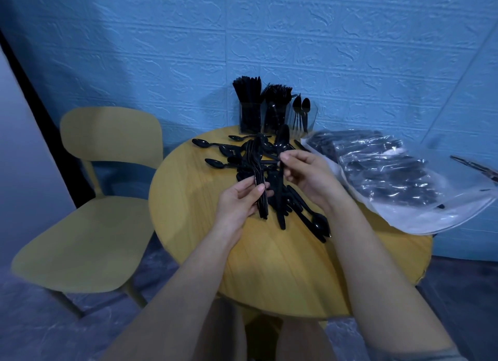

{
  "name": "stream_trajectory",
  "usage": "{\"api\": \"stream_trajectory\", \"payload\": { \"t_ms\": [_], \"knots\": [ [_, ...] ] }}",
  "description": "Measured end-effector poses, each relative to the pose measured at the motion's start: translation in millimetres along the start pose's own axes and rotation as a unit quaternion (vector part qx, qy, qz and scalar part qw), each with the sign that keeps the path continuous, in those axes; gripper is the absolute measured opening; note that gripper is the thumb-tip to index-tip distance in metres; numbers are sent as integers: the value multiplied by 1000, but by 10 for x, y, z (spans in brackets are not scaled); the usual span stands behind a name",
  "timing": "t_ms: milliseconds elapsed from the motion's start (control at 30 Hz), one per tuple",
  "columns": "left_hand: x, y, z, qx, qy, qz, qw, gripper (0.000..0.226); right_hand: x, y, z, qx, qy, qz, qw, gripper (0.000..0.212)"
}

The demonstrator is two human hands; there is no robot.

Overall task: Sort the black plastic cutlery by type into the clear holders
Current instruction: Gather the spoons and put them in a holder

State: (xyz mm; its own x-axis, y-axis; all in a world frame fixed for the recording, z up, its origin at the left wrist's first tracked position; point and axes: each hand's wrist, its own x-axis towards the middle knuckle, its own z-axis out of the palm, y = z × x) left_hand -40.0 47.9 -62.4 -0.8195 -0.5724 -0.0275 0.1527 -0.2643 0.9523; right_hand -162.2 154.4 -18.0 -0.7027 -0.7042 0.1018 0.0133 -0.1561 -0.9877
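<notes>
My left hand (240,199) grips a bundle of black spoons (256,169), probably; my right hand (304,172) pinches one spoon (281,156) above the pile (293,201).

- Left forearm: I have it reaching up from the lower edge toward centre, bare, wrist nearly straight.
- Left hand (240,199): palm turned rightward, fingers curled round a bundle of black cutlery (257,172); the thumb lies across the handles, bowls rising above the fingertips, handle ends sticking out below the palm.
- Right forearm: I have it coming in from the lower right, bare, wrist bent slightly inward.
- Right hand (305,173): thumb and forefinger pinch one black spoon (281,156) mid-handle; its bowl stands above the fingertips, and the remaining fingers are loosely curled behind.
- Spacing: the two hands sit near each other, not touching.
</notes>
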Motion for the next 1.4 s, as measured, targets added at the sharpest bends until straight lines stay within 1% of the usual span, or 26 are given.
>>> {"api": "stream_trajectory", "payload": {
  "t_ms": [67, 133, 233, 367, 467, 533, 600, 667, 767, 800, 867, 900, 967, 1033, 1100, 1167, 1267, 1400],
  "knots": [
    [6, 0, 1, -2, 5, -7, 1000, 44, 30, 62, 71, 9, -6, 25, 1000, 4],
    [12, -8, -2, 1, -2, -9, 1000, 35, 56, 106, 107, 24, -3, 45, 999, 4],
    [6, -10, -1, 7, -23, -9, 1000, 24, 74, 134, 138, 47, -7, 47, 998, 7],
    [6, -7, -1, 19, -43, -7, 999, 27, 73, 128, 146, 54, -21, 56, 997, 12],
    [3, -6, 13, 28, -46, -9, 999, 26, 63, 114, 144, 52, -14, 59, 997, 13],
    [0, -2, 15, 22, -44, -8, 999, 27, 53, 134, 181, 26, -18, 53, 998, 13],
    [0, -3, 11, 11, -40, -9, 999, 28, 41, 165, 236, -79, -16, 29, 996, 13],
    [-4, 2, 12, -6, -35, -13, 999, 33, 38, 181, 279, -182, 2, -1, 983, 13],
    [4, 7, 5, -29, -11, -14, 999, 40, 61, 174, 269, -231, 18, -49, 971, 12],
    [8, 11, -4, -35, 0, -11, 999, 37, 76, 184, 234, -263, 37, -67, 962, 11],
    [20, 14, -28, -51, 21, -3, 998, 26, 114, 227, 132, -349, 91, -84, 929, 8],
    [24, 13, -40, -59, 30, -1, 998, 21, 125, 256, 84, -394, 107, -72, 910, 10],
    [29, 10, -55, -65, 42, 0, 997, 18, 130, 310, 44, -479, 93, -9, 873, 20],
    [32, 8, -62, -65, 46, 0, 997, 19, 125, 332, 90, -556, 64, 45, 827, 29],
    [30, 8, -62, -55, 48, 2, 997, 24, 127, 318, 150, -600, 60, 60, 795, 31],
    [24, 14, -56, -52, 49, 4, 997, 27, 129, 287, 179, -606, 62, 70, 790, 28],
    [18, 19, -46, -51, 49, 2, 998, 28, 118, 260, 178, -586, 62, 87, 803, 23],
    [16, 19, -43, -43, 45, 0, 998, 26, 92, 254, 181, -598, 77, 62, 795, 17]
  ]
}}
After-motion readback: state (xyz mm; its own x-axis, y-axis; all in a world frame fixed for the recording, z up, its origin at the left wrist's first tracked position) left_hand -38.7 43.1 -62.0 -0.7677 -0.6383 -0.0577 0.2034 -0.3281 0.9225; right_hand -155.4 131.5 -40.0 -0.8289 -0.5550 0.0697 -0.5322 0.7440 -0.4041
